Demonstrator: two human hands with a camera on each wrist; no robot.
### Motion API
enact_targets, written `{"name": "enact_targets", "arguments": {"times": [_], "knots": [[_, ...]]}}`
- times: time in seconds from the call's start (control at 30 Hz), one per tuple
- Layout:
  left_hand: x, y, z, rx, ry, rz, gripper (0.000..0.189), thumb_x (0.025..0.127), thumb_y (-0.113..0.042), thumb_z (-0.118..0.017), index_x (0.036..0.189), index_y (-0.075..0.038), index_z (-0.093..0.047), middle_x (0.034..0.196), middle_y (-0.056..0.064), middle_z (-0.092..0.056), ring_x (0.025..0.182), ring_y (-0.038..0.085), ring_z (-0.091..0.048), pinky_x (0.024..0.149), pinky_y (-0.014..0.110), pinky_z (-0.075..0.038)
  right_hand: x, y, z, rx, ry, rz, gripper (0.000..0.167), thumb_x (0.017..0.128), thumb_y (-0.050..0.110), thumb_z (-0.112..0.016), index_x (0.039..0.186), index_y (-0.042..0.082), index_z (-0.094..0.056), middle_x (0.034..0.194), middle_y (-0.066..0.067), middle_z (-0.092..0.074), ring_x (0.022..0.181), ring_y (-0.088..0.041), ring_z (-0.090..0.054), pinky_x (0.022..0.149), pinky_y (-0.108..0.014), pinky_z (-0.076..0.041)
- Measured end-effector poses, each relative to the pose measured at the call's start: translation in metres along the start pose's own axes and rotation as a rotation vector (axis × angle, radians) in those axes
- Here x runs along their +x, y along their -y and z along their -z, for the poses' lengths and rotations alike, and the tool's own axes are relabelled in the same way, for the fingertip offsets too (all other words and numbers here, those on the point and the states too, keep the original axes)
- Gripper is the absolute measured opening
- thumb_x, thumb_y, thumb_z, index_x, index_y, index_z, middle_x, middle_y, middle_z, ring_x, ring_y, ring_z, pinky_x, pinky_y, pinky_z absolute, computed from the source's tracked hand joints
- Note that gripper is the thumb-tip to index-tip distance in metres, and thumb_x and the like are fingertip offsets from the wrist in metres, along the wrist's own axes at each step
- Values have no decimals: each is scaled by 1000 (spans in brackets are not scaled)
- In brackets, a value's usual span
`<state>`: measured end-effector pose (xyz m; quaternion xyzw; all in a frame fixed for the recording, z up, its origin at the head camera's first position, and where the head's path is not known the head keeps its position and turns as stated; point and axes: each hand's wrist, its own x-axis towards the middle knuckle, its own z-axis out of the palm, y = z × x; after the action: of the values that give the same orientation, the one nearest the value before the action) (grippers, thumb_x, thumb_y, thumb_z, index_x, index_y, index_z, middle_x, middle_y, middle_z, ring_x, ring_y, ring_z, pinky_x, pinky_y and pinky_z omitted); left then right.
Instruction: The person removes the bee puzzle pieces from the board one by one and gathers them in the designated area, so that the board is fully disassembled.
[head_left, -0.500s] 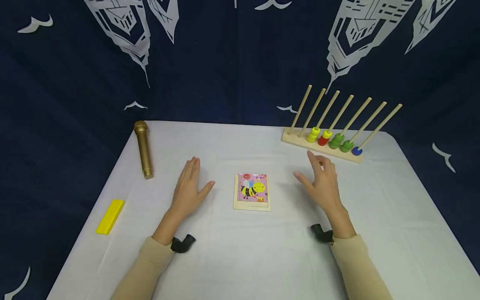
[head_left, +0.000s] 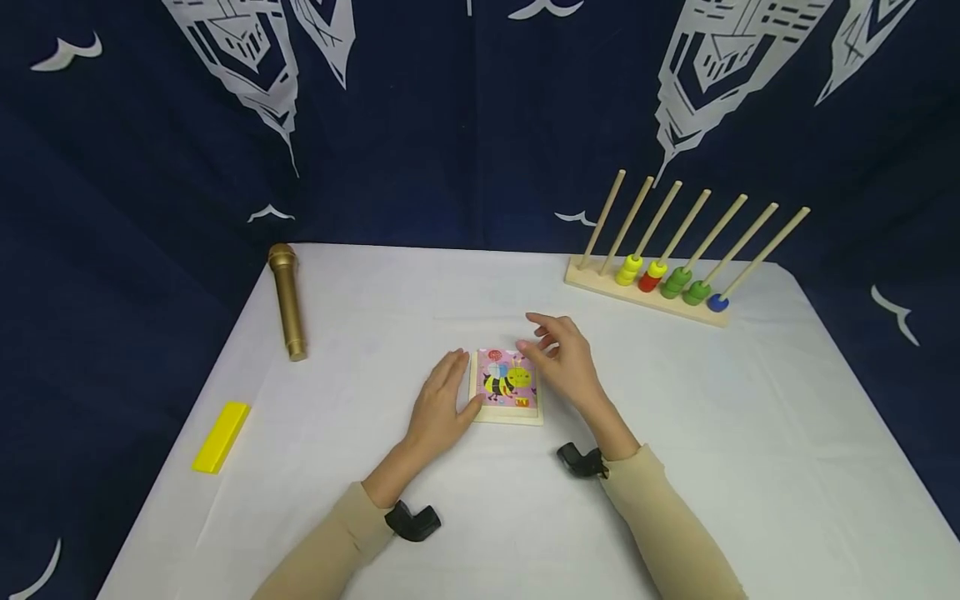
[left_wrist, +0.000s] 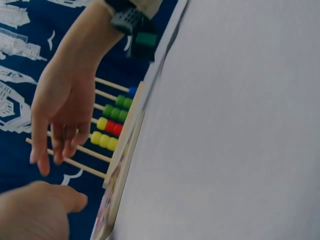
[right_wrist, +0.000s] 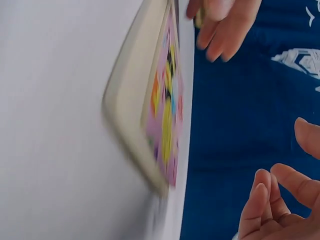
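A small wooden picture puzzle (head_left: pixel 504 384) with a yellow-and-black bee on pink lies flat on the white table. My left hand (head_left: pixel 437 407) is at its left edge, fingers fairly straight and thumb over the lower left corner; whether it touches the frame is hard to tell. Beside the top right corner hovers my right hand (head_left: pixel 567 363), its fingers loosely bent and nothing between them. In the right wrist view, thumb and fingers of the right hand (right_wrist: pixel 287 200) stand apart from the puzzle's pink picture (right_wrist: pixel 167 107).
At the back right stands a wooden bead rack (head_left: pixel 647 292) with upright pegs and coloured beads. A gold microphone (head_left: pixel 288 300) lies at the back left, with a yellow block (head_left: pixel 221 437) nearer me. Dark blue patterned cloth (head_left: pixel 420 150) hangs behind the table.
Both hands have moved inward to the puzzle, the left one rightward and the right one leftward. The puzzle stays in place on the table.
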<state>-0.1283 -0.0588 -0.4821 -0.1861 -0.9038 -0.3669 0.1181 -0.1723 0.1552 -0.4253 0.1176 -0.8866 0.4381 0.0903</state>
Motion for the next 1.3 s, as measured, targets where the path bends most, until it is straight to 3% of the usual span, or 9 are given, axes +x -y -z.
{"name": "enact_targets", "arguments": {"times": [0.27,0.63,0.8,1.07,1.3], "knots": [[-7,4,-11,86,62,-25,57,92,-24,-66,140,3,-49,148,22,-45,140,39,-38,114,55,-30,4,3,-25,87,51,-7,44,87,10,-72,129,3,-62,101,-16,-60,88,-27,-62,79,-34,-53],[-8,7,-11,176,67,-56,49,93,-24,-63,138,-5,-55,147,17,-49,141,38,-37,114,56,-28,5,-6,-40,98,97,-45,42,87,15,-73,127,3,-63,101,-16,-62,79,-21,-58,70,-24,-46],[-8,9,-12,209,83,-42,44,94,-25,-62,135,-9,-59,147,15,-49,142,37,-36,115,59,-24,5,-12,-46,79,107,-23,40,87,10,-73,125,2,-64,98,-14,-61,75,-17,-55,66,-20,-45],[-8,10,-12,243,65,-62,41,95,-26,-61,133,-10,-62,147,15,-50,141,37,-38,114,59,-26,3,-19,-56,28,61,111,37,82,8,-75,117,-1,-67,89,-11,-60,67,-12,-51,58,-22,-42],[-9,8,-11,237,66,-65,41,94,-25,-61,133,-9,-61,147,15,-49,140,38,-38,113,60,-26,2,-19,-59,-98,87,63,40,81,15,-79,118,4,-69,85,-6,-60,66,-11,-48,57,-23,-37]]}}
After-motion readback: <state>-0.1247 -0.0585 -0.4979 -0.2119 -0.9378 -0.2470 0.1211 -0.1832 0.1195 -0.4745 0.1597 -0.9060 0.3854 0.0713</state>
